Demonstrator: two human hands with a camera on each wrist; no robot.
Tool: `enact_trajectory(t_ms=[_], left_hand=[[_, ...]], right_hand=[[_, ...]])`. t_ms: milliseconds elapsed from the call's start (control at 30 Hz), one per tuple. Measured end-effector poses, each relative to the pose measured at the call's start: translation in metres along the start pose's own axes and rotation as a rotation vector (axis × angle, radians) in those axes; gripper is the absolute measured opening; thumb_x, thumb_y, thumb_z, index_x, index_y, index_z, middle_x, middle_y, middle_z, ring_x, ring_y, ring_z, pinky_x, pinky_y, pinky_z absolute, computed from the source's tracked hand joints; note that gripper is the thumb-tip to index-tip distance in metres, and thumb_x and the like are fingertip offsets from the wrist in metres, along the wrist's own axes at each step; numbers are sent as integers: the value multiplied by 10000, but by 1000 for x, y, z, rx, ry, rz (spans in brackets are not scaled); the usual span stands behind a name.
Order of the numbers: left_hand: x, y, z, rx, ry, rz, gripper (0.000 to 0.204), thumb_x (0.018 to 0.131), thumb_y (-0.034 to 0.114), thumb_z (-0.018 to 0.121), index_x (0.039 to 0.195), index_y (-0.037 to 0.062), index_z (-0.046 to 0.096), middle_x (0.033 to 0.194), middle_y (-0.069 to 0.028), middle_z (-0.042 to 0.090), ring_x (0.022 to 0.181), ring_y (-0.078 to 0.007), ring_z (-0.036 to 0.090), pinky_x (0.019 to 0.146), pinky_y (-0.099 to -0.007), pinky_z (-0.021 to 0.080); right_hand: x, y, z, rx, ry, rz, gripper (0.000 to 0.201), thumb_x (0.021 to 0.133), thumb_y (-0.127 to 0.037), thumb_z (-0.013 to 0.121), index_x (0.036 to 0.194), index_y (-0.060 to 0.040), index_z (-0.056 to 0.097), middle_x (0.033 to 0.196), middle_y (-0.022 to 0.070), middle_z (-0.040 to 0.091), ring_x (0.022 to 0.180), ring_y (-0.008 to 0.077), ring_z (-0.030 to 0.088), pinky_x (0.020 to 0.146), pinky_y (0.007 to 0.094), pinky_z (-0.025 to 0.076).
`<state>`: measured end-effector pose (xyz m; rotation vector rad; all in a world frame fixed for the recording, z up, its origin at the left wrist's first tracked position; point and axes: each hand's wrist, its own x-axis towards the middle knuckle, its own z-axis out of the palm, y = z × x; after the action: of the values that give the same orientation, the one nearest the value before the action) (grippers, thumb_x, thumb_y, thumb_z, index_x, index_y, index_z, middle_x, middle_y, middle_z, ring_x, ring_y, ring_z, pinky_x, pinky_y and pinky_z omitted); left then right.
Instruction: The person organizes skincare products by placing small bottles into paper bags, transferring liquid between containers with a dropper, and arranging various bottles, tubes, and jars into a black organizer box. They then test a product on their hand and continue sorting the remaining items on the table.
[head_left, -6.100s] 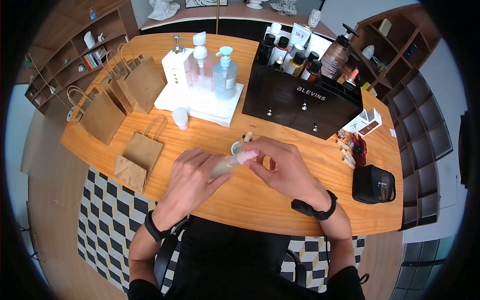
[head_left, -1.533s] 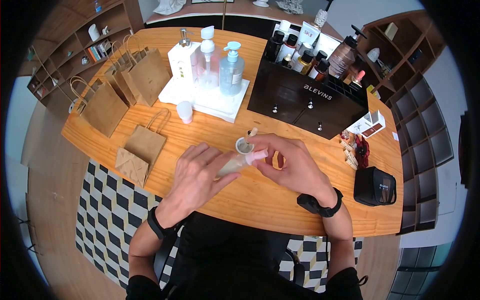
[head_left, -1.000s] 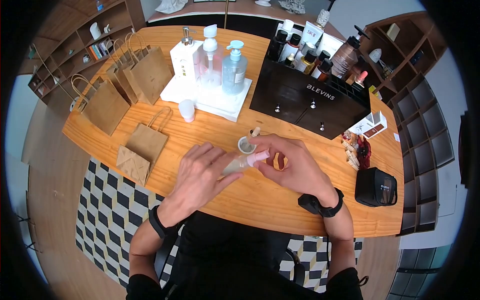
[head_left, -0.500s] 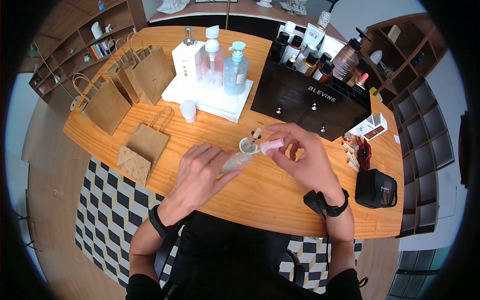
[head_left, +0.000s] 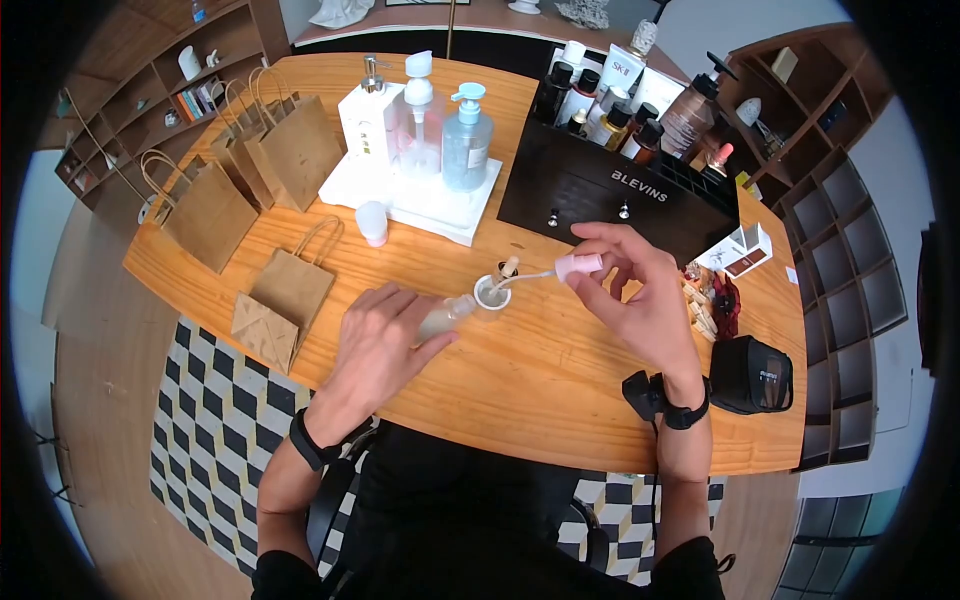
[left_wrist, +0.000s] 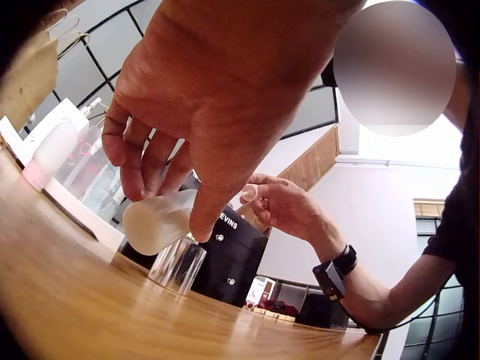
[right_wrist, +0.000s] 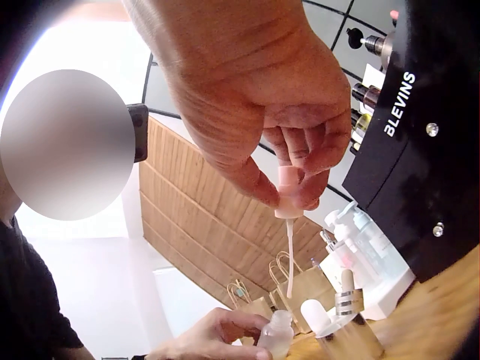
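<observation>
One left hand point(head_left: 383, 342) grips a tilted frosted bottle point(head_left: 443, 318) above the wooden desk point(head_left: 550, 400) in head view, right hand point(head_left: 645, 300) pinches a pink pump top point(head_left: 577, 267) with thin white tube point(head_left: 530, 276), left wrist view, bottle near clear glass cylinder point(left_wrist: 178, 268), right wrist view, tube points down near bottle.

Perhaps a home or a shop display: wooden table point(head_left: 560, 390), paper bags point(head_left: 290, 150), cosmetics organizer point(head_left: 600, 190), ornament shelves point(head_left: 835, 80).
</observation>
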<state>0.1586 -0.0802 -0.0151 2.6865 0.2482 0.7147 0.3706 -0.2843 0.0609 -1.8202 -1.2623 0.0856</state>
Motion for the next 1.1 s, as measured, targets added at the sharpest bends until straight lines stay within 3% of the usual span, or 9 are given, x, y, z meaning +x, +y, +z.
enact_trajectory(t_ms=[367, 633, 1100], left_hand=[[0, 0, -2, 3, -5, -7, 381, 791, 234, 899, 1064, -4, 780, 829, -128, 698, 804, -310, 664, 754, -425, 540], [0, 2, -4, 1, -12, -15, 391, 798, 243, 898, 1078, -3, 779, 827, -124, 697, 800, -302, 662, 758, -417, 543], [0, 3, -5, -3, -25, -20, 394, 800, 246, 897, 1080, -4, 777, 845, -126, 707, 809, -305, 667, 763, -420, 543]], right_hand=[[-6, -11, 13, -177, -38, -147, 388, 865, -7, 798, 1243, -27, 711, 1016, 107, 781, 667, 189, 708, 598, 316, 551], [-7, -1, 24, -233, -99, -241, 389, 848, -5, 771, 1228, -57, 709, 1022, 118, 761, 741, 318, 730, 608, 379, 556], [-8, 3, 24, -276, -169, -254, 366, 864, -24, 761, 1225, -56, 705, 1046, 142, 753, 746, 347, 717, 612, 418, 548]])
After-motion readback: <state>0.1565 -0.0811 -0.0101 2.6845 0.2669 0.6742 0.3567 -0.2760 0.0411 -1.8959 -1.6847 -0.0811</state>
